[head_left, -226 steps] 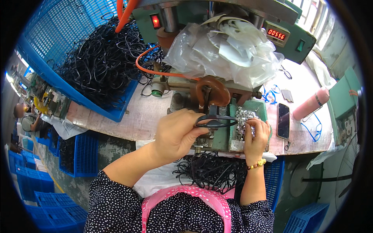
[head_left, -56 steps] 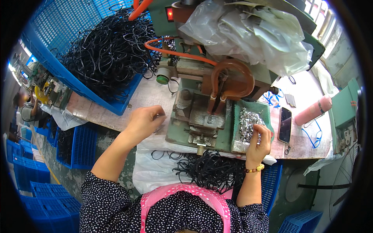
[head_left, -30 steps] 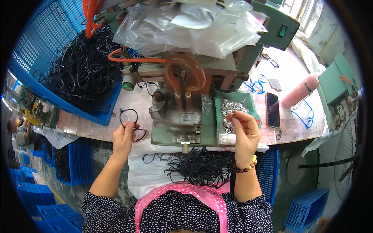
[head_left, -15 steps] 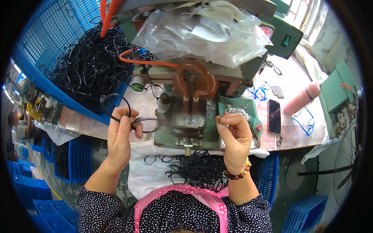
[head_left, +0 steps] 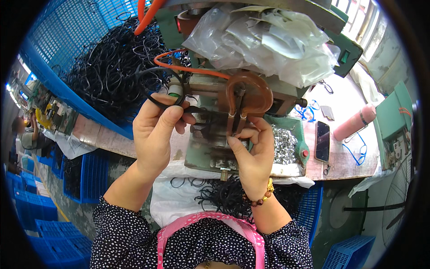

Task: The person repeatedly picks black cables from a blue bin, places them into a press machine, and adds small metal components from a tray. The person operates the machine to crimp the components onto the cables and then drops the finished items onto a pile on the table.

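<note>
Right hand [head_left: 255, 157] moved to the brown coil [head_left: 265, 92], bringing work there, pinched contents unclear; left hand [head_left: 153, 132] gripped a black loop [head_left: 182, 87].

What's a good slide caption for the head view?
Left hand holding a black looped band, right hand at a brown bent tube, silvery bits nearby.

1. Beyond my left hand [head_left: 152, 134], I see loops [head_left: 112, 67] in a basket [head_left: 87, 27].
2. Ahead of both hands stands the machine [head_left: 206, 86].
3. Right of my right hand [head_left: 257, 159] come a tray [head_left: 299, 130] of metal bits [head_left: 284, 145], a phone [head_left: 322, 141], then a bottle [head_left: 355, 122].
</note>
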Available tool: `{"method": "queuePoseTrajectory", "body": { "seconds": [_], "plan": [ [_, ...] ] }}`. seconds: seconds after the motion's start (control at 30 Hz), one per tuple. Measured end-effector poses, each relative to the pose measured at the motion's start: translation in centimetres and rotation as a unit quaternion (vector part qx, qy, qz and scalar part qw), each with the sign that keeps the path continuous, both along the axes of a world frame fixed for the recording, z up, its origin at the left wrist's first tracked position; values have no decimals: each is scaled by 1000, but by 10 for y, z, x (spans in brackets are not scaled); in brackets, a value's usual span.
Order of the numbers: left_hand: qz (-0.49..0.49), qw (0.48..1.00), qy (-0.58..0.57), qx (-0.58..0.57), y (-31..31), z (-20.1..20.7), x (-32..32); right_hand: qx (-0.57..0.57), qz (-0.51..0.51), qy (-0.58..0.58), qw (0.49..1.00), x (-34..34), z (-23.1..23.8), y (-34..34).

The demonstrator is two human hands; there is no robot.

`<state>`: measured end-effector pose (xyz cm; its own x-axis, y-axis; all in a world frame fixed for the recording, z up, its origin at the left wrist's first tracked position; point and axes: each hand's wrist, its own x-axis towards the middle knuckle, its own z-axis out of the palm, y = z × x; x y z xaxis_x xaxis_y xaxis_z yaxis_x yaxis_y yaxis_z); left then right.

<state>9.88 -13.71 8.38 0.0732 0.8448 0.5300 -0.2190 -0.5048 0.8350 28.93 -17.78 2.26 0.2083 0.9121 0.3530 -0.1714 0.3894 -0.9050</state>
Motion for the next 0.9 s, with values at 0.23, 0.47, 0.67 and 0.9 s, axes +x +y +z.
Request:
{"method": "queuePoseTrajectory", "body": {
  "seconds": [0.23, 0.47, 0.67, 0.9],
  "plan": [
    [8, 991, 134, 25, -30, 4, 4, 1, 38, -16, 999, 8, 5, 4],
    [-50, 971, 228, 49, -27, -2, 36, 10, -16, -35, 999, 35, 2, -8],
    [-6, 956, 276, 99, -15, -6, 42, 11, -104, -61, 993, 72, -5, -22],
    [8, 946, 262, 188, -13, -12, 43, -111, -292, -72, 947, 127, -56, -19]
  ]
}}
